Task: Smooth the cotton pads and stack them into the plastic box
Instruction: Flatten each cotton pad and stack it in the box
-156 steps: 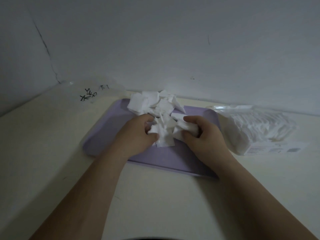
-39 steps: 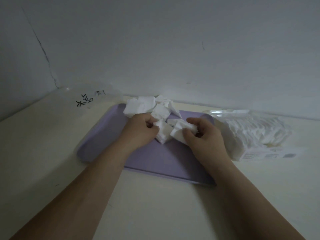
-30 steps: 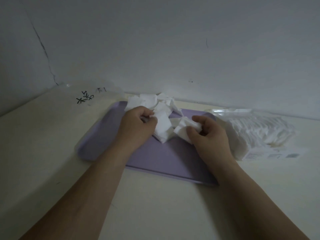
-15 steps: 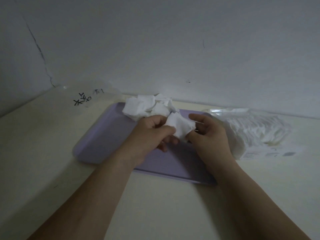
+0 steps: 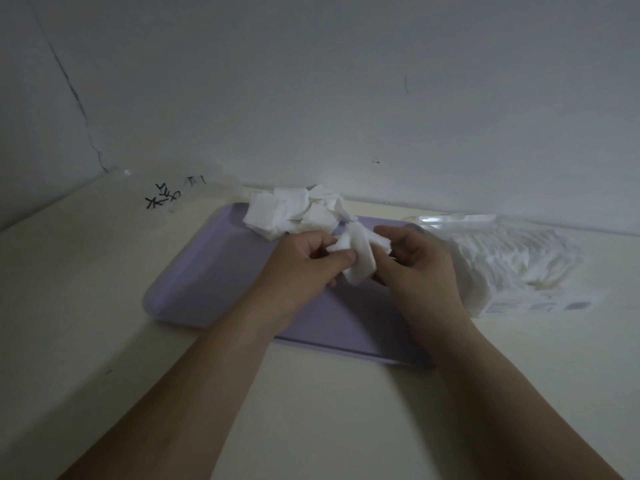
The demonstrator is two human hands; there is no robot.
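Observation:
A crumpled white cotton pad [image 5: 358,259] hangs between both hands above the lilac tray [image 5: 211,271]. My left hand [image 5: 304,268] pinches its left edge with thumb and fingers. My right hand [image 5: 412,268] grips its right side. Behind them a loose pile of white cotton pads [image 5: 294,211] lies on the tray's far end, near the wall. To the right of the tray lies a clear plastic box [image 5: 502,261] on its side, filled with a row of stacked pads.
A clear plastic sheet with black marker writing [image 5: 166,197] lies in the far left corner of the cream table. The wall runs close behind the tray. Bare table surface [image 5: 329,410] stretches in front of the tray.
Both hands lifted one pad off the tray and drew together over its middle. The loose pads that lay between the hands are now gone from there; the far pile stayed put.

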